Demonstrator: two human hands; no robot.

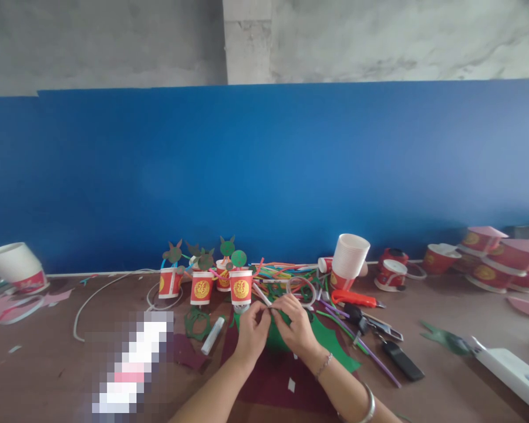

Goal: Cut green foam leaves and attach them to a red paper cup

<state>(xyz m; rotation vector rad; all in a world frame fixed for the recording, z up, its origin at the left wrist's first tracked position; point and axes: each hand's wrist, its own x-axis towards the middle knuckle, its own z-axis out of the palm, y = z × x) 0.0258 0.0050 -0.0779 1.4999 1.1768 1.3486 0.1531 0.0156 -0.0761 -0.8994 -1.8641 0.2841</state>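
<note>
My left hand (253, 330) and my right hand (294, 323) meet at the middle of the table, fingertips pinched together. What they pinch is too small and too covered to make out. Below them lies green paper (332, 343) on a dark maroon sheet (273, 385), with small white scraps on it. Just beyond my left hand stands a red paper cup (241, 286) with a green round head and straw arms. More such cups (201, 289) stand to its left. A white glue stick (212, 335) lies left of my left hand.
Colourful straws (277, 272) are heaped behind my hands. To the right are a stack of white cups (349, 258), an orange utility knife (356, 299), keys with a black fob (402, 359) and a white glue gun (513, 376). A blue panel (264, 170) borders the table's back.
</note>
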